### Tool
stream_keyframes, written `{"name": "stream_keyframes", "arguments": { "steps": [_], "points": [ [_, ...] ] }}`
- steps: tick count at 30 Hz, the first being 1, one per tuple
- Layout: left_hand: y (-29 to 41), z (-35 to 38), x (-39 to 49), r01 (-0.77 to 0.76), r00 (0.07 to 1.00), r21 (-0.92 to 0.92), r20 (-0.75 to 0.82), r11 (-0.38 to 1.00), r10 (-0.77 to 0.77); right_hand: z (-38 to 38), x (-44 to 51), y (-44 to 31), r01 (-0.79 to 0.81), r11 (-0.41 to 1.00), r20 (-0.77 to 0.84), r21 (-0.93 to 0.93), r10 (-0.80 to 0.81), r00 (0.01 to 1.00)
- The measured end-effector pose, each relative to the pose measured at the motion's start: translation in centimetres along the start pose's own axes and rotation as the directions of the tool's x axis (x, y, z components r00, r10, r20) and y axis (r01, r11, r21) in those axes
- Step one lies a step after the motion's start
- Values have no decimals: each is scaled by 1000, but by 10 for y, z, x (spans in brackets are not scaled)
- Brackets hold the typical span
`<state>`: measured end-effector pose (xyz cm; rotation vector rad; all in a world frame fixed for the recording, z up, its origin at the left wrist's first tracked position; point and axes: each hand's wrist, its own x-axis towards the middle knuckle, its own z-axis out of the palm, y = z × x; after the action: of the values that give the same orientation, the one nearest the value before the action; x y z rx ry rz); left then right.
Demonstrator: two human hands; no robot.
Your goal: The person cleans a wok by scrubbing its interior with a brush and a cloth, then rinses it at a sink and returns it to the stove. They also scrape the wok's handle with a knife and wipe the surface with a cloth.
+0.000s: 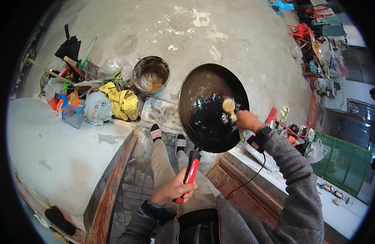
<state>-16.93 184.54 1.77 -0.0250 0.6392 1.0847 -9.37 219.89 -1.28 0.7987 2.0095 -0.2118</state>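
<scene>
My left hand (175, 186) is wrapped around the red and black handle (192, 170) of a large dark wok (212, 82). The wok is held out in front of my legs, its inside facing up and shining wet. In my right hand (249, 121) is a scrubber (229, 105) with a rounded, tan head, which looks like a pot brush. Its head is over the right part of the wok's inside; I cannot tell whether it touches. What may be its pale green handle end shows below my fist. Part of the wok's right rim is hidden by that hand.
A dark bucket (151, 74) with brownish water stands left of the wok. Further left are a yellow bag (121, 102), a blue net (74, 115), a black umbrella (68, 47) and other clutter by a white ledge (59, 146). A reddish wooden door (236, 180) is at right.
</scene>
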Motion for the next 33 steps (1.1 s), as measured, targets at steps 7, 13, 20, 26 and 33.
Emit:
{"name": "stream_keyframes", "arguments": {
  "steps": [7, 13, 20, 26, 33],
  "points": [
    [-16, 4, 7, 82, 987, -199, 153, 977, -52, -4, 29, -39, 315, 947, -75, 56, -311, 948],
    [-24, 3, 21, 89, 961, -172, 274, 981, -39, -19, -56, 12, 77, 992, 188, 100, -94, 978],
    [-10, 15, 25, 63, 965, -120, 259, 991, -30, -43, 3, 31, -20, 992, -369, 128, 67, 927],
    [2, 22, 19, 64, 985, -154, 171, 986, -37, -41, 45, -26, 307, 944, -276, 119, -266, 924],
    [-2, 14, 16, 50, 981, -200, 192, 978, -11, -43, 34, -4, -135, 924, -131, 359, 192, 973]
  ]
}}
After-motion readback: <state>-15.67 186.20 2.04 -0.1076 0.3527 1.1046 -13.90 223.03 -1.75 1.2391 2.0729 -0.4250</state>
